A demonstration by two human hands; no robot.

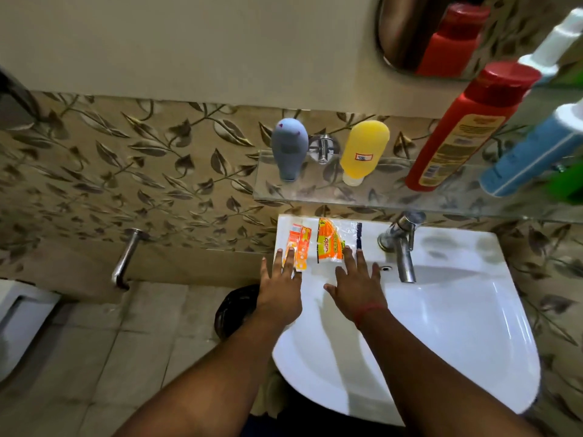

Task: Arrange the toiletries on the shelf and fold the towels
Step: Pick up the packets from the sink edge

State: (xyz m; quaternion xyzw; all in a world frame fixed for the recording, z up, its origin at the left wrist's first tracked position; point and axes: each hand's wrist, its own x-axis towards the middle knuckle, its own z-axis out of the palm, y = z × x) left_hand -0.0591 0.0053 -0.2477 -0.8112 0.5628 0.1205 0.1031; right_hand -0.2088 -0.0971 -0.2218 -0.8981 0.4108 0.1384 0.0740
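Two packets lie on the back left ledge of the white sink (457, 310): a small orange packet (299, 244) and an orange scrub pad packet (329, 242) in clear plastic. My left hand (282, 288) is open, its fingertips on the near end of the small orange packet. My right hand (356, 285) is open, fingertips touching the scrub pad packet. On the glass shelf (315, 190) above stand a grey bottle (289, 148), a yellow bottle (362, 151), a red bottle (463, 127) and a blue bottle (533, 152).
A chrome tap (403, 244) rises at the back of the sink, right of my right hand. A mirror (419, 33) hangs above the shelf. A wall spout (124, 260) juts out at left. A dark bin (236, 307) sits on the tiled floor.
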